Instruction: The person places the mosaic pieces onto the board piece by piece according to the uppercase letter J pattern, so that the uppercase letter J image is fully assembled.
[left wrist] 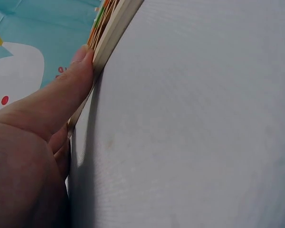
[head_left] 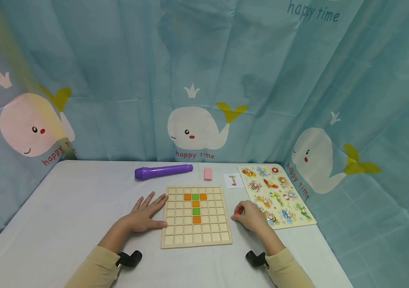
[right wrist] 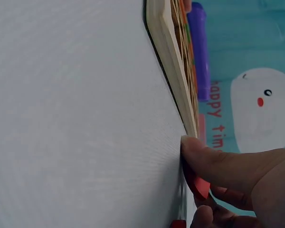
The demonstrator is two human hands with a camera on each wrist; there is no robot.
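A wooden grid board (head_left: 213, 244) lies on the white table, with several orange tiles (head_left: 196, 219) and green tiles (head_left: 196, 211) set in a T shape. My left hand (head_left: 141, 216) rests at its left edge, fingers spread; the thumb (left wrist: 76, 71) touches the board's side in the left wrist view. Right of the board, my right hand (head_left: 252, 216) pinches a red tile (right wrist: 199, 185) between thumb and fingers, low over the table. Another red piece (right wrist: 178, 223) shows below it in the right wrist view, partly cut off by the frame.
Behind the board lie a purple toy microphone (head_left: 162, 171), a pink block (head_left: 208, 174) and a small pattern card (head_left: 233, 181). An insect picture puzzle board (head_left: 280, 196) lies to the right, beside my right hand. A blue curtain (head_left: 118, 80) hangs around the table.
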